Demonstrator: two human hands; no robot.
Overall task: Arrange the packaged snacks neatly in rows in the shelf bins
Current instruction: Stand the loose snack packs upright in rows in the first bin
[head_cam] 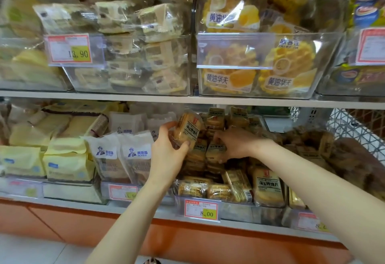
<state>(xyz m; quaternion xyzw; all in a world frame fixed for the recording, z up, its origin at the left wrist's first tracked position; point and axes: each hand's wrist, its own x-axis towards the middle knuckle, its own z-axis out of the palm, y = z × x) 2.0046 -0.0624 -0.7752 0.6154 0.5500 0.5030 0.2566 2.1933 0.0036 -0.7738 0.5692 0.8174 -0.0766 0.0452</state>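
On the lower shelf a clear bin [235,207] holds several golden-brown toast snack packs [268,186] in loose rows. My left hand [166,153] grips one of these packs [188,130] upright above the bin's left side, thumb under it and fingers round its left edge. My right hand [235,144] reaches into the middle of the bin, and its curled fingers hold another pack [214,151] that stands among the others. The packs at the bin's front lie tilted and overlapping.
White paper-wrapped bread packs [125,155] and yellow packs [66,163] fill the bins to the left. Brown pastries [354,165] lie to the right beside a white wire basket [350,126]. The upper shelf [187,99] carries clear bins of waffles [256,65] and sandwich cakes [133,61]. A price tag [201,209] reads 8.00.
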